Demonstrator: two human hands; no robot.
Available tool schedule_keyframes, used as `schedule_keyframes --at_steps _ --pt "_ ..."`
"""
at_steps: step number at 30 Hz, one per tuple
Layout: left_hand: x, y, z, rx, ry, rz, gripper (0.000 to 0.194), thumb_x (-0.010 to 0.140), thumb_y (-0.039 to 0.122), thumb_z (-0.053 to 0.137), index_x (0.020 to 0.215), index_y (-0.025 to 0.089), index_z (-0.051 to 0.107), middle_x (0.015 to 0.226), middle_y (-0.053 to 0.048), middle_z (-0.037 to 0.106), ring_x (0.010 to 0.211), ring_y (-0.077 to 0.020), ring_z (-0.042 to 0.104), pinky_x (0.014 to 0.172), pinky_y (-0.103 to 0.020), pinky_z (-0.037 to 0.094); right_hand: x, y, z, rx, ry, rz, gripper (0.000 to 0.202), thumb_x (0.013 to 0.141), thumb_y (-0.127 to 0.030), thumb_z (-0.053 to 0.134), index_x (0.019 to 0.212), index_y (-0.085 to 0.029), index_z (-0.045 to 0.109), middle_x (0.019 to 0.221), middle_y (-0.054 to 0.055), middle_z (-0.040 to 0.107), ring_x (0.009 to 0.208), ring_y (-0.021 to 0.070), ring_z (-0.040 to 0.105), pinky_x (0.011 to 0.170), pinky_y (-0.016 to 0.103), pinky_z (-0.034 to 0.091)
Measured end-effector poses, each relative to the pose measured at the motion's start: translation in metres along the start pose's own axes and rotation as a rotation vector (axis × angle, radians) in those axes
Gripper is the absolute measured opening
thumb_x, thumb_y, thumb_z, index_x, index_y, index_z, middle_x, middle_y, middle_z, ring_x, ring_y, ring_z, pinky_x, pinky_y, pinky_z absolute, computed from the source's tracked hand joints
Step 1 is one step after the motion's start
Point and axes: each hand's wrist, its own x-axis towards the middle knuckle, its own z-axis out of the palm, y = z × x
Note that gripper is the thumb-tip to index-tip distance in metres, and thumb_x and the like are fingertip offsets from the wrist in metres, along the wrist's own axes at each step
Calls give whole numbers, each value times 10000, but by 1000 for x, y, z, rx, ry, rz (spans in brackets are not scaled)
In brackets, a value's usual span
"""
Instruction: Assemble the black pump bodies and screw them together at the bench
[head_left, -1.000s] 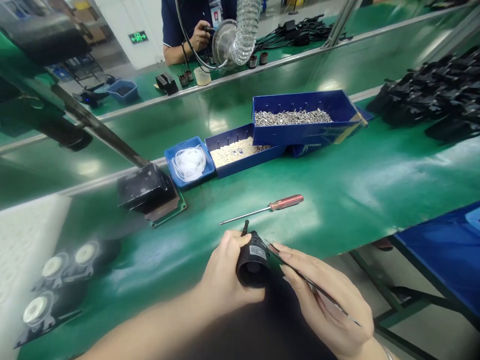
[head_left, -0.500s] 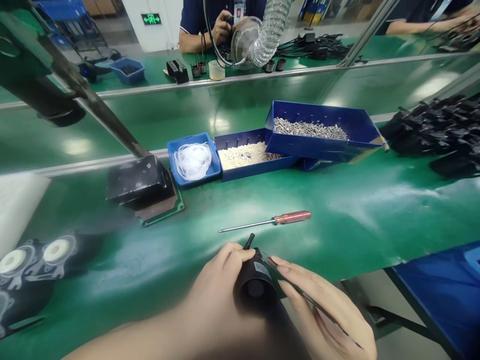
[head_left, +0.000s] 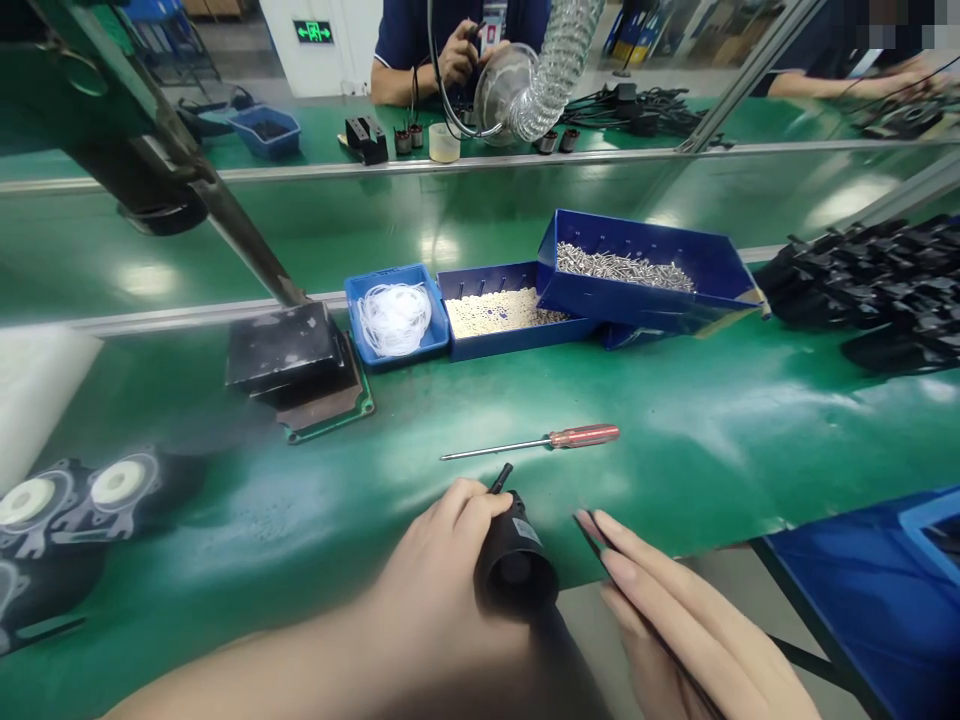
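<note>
Behind the black cylindrical housing (head_left: 516, 560) spreads a green worktop (head_left: 712, 420), a blue bin of metal fasteners (head_left: 645, 303) well beyond. On the housing's left, the left hand (head_left: 439, 555) wraps round it; on its right, apart, the right hand (head_left: 705, 625) pinches narrowly. Just beyond the housing lies a red-handled screwdriver (head_left: 581, 437); right of the housing, that pinch holds dark tweezers (head_left: 592, 534).

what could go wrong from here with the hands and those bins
The thin dark tool in the right hand is close beside the black cylindrical part in the left hand; a slip might scratch it.
The screwdriver lies loose just beyond that part, so a forward nudge could knock it.
The screw bin sits tilted, overlapping the bin of pale pieces; a bump might spill its contents among them.
</note>
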Motion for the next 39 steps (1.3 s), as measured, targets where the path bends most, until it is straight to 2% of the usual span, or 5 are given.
schedule_keyframes --at_steps 7,13,22,30,39 --pt "2 -1 0 -56 -6 -20 613 628 189 666 1200 238 451 1055 -68 543 951 -270 614 796 -453 549 7 -6 24 172 40 90 420 836 27 616 1194 -185 669 1148 67 722 1040 220 699 910 334 599" --pt "2 -1 0 -74 6 -13 589 622 166 658 1172 225 454 1062 -72 540 987 -283 612 826 -476 541 4 -1 28 248 71 188 390 851 4 622 1160 -226 685 1123 29 732 1028 192 700 939 305 582" --pt "2 -6 2 -20 30 36 637 633 151 652 1210 250 404 1122 -79 525 1021 -283 605 801 -454 548 9 -1 37 260 111 240 317 861 -42 627 1104 -227 713 1081 41 748 983 222 723 898 354 615" --pt "2 -11 6 28 59 79 743 606 135 656 1269 265 349 1149 -85 512 1019 -291 616 782 -455 559 10 -1 38 256 115 187 331 856 -13 607 1098 -215 704 1070 51 750 953 223 732 872 349 625" --pt "3 -13 9 34 93 100 764 606 128 660 1280 272 329 1152 -82 499 1001 -277 626 759 -433 571 6 -1 37 288 102 110 458 826 58 594 1198 -198 666 1129 78 724 1040 238 701 874 361 620"
